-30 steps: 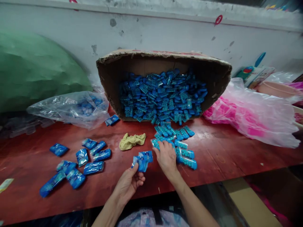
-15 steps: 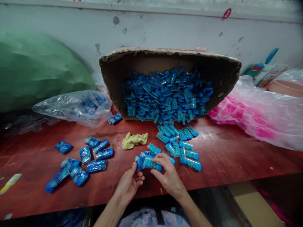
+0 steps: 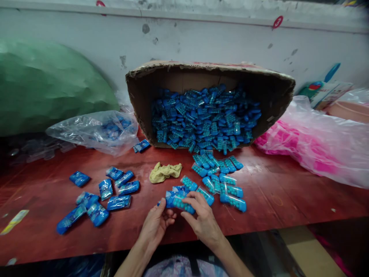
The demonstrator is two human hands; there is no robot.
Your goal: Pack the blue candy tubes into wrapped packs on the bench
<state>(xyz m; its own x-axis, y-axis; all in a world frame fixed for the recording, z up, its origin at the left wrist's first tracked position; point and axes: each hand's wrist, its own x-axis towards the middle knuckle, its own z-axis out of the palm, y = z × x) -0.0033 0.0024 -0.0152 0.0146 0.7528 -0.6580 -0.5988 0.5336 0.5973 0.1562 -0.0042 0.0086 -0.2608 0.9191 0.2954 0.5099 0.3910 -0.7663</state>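
A long red table (image 3: 288, 192) runs along a pale wall (image 3: 201, 38). At far left a big green bundle (image 3: 43, 84) leans against that wall. In the middle a cardboard box (image 3: 276, 92) lies on its side with its open mouth facing the person, packed with small blue packets (image 3: 201, 119), some of which spill out onto the wood in a loose pile (image 3: 221, 177). To the right of the box sits a clear bag of pink things (image 3: 311, 146); to its left, a crumpled clear plastic bag (image 3: 92, 130) with a few blue pieces inside. A scatter of sealed blue pouches (image 3: 100, 196) lies on the left part of the table. A yellowish rag (image 3: 164, 172) rests just in front of the box. Near the front edge, the left hand (image 3: 155, 227) pinches a small stack of blue packets (image 3: 175, 200) between thumb and fingers, holding it just above the table. The right hand (image 3: 203, 219) closes its fingertips on the same stack from the other side
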